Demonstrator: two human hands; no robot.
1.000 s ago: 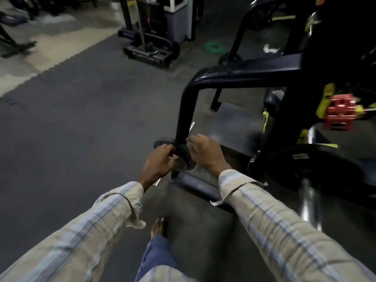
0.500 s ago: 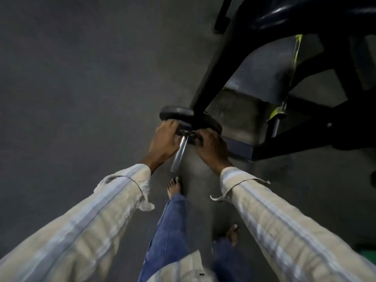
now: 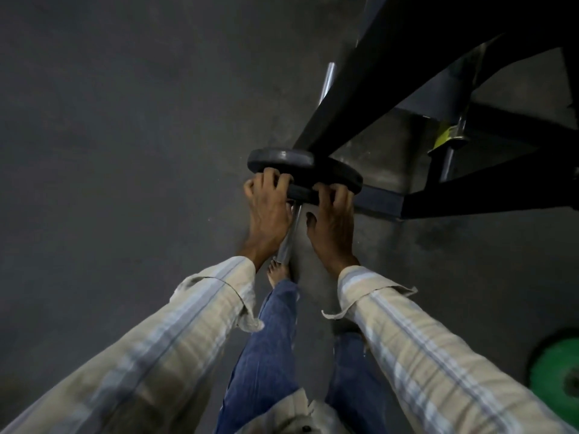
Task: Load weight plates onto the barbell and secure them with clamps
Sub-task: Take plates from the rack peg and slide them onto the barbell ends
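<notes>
Left hand and right hand apparently grip 1 dark plate.

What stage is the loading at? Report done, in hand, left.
Done: a large black plate already sits on the bar. In hand: left hand and right hand grip a smaller plate against it. Left: no clamp visible on the bar.

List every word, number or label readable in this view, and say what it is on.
None can be read.
Small black weight plate, gripped by left hand and right hand: no legible marking.
Larger black weight plate: face blurred and dark.
Green weight plate: too blurred to read.
</notes>
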